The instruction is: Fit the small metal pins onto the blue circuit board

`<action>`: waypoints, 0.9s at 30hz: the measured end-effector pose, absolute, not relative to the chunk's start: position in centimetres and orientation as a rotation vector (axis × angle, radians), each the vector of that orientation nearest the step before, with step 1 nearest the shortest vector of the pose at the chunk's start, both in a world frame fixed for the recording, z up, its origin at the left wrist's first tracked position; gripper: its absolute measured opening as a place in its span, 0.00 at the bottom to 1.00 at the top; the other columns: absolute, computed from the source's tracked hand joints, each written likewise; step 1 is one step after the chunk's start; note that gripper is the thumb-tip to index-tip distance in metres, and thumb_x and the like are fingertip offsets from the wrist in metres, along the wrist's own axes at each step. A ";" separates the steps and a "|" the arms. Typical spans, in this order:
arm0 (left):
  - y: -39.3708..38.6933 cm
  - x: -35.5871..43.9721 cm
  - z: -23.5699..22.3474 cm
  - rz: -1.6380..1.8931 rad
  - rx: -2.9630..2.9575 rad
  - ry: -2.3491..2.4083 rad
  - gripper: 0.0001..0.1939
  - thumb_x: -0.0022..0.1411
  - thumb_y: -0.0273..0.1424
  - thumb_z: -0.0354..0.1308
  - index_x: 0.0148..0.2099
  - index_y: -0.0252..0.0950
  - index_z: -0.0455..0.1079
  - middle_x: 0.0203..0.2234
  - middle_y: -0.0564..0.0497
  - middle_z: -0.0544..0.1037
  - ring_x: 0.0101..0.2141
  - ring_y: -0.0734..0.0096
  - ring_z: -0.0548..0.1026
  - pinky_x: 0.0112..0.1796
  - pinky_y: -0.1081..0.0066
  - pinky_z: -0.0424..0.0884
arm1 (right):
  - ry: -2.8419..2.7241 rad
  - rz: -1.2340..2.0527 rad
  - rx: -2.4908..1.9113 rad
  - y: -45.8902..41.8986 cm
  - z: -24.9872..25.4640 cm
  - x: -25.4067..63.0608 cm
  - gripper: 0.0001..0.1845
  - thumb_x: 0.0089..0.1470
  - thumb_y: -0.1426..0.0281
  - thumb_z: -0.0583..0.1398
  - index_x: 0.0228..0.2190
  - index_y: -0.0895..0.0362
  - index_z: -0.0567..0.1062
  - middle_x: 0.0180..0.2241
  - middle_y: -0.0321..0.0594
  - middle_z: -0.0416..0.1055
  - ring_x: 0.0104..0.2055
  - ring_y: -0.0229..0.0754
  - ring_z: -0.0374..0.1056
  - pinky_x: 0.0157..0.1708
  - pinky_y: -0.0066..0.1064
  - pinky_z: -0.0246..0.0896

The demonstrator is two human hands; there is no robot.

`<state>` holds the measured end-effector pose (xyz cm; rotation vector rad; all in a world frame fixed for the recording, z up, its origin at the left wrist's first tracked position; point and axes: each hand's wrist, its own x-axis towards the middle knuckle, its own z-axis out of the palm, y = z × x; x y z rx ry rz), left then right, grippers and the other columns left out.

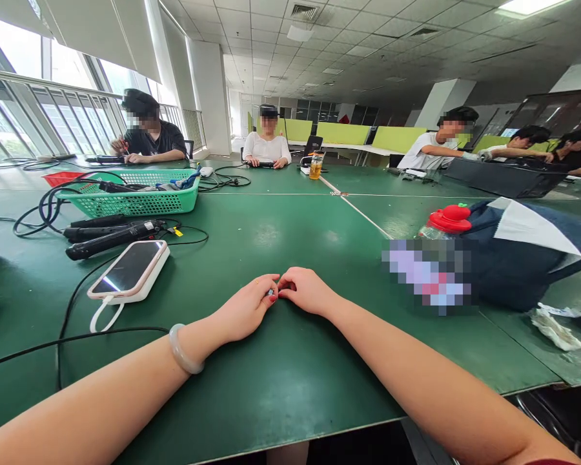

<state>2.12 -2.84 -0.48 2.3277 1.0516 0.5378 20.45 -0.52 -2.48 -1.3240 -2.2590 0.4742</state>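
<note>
Just above the green table [281, 368], my left hand [244, 309] and my right hand [307, 290] meet at the fingertips. A tiny pale bluish bit [270, 292] shows between the thumb and fingers of the left hand, too small to name. The right hand's thumb and fingers are curled into a pinch right beside it; whatever they hold is hidden. A pale bangle [186, 349] rings my left wrist. To the left of the hands lies a phone [133, 266] on a white block, with a short white cable.
A green plastic basket [135, 201] with tools and cables stands at left, behind black cylindrical tools [113, 237]. On the right are a red-lidded bottle [449, 219] and a dark blue bag [508, 265]. Several people sit around the table; an amber drink [315, 168] stands farther back.
</note>
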 end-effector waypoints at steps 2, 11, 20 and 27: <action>-2.7 2.1 -0.4 0.571 2.296 1.039 0.11 0.63 0.34 0.40 0.36 0.39 0.62 0.54 0.47 0.65 0.52 0.64 0.64 0.52 0.59 0.61 | -2.262 0.469 -1.323 -0.5 -2.5 20.5 0.03 0.49 0.72 0.61 0.26 0.58 0.75 0.27 0.36 0.66 0.30 0.35 0.62 0.32 0.26 0.56; -1.3 1.7 -0.8 0.749 2.139 1.092 0.13 0.62 0.33 0.43 0.41 0.39 0.68 0.43 0.49 0.71 0.42 0.68 0.69 0.45 0.66 0.66 | -2.210 0.465 -1.292 -0.7 -2.2 20.3 0.07 0.53 0.72 0.57 0.27 0.56 0.75 0.28 0.36 0.71 0.32 0.36 0.64 0.34 0.27 0.56; -0.6 1.5 -1.1 0.879 1.877 1.226 0.15 0.57 0.34 0.50 0.45 0.38 0.69 0.29 0.53 0.73 0.27 0.74 0.68 0.30 0.73 0.65 | -1.944 0.576 -1.245 -1.0 -1.9 19.8 0.10 0.53 0.73 0.54 0.35 0.54 0.75 0.29 0.35 0.72 0.29 0.35 0.66 0.34 0.28 0.59; -0.5 1.6 -1.5 0.929 1.633 1.063 0.15 0.54 0.32 0.53 0.45 0.36 0.67 0.32 0.51 0.74 0.30 0.73 0.73 0.34 0.70 0.70 | -1.669 0.967 -1.184 -0.9 -2.3 19.5 0.08 0.53 0.73 0.51 0.32 0.57 0.70 0.27 0.36 0.71 0.23 0.33 0.65 0.26 0.27 0.63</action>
